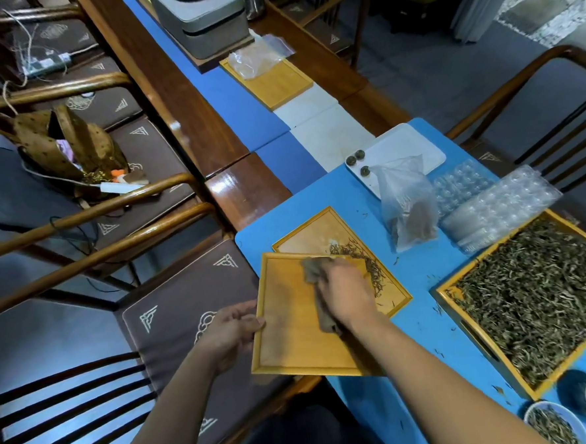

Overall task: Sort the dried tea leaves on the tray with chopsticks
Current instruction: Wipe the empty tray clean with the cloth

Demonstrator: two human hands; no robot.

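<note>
left hand (230, 332) grips the near-left edge of an empty tray (292, 345), fingers curled over the rim, tray tilted with its far edge overlapping a second tray (395, 296). right hand (347, 294) presses a grey cloth (317, 272) onto the empty tray; blurred, so cannot tell how its fingers lie beyond being wrapped over the cloth. a small heap of leaves (366, 262) lies on the second tray, just past the cloth. big tray (446, 289) on the right of the blue tabletop (421, 265) is full of dried tea. two bowls (554, 425) of leaves at near right. no chopsticks visible.

step, by my reading: prep, wiping a tray clean; sorting proper not yet begun. next likely calls for setting tray flat, dropping cloth, finding chopsticks.
</note>
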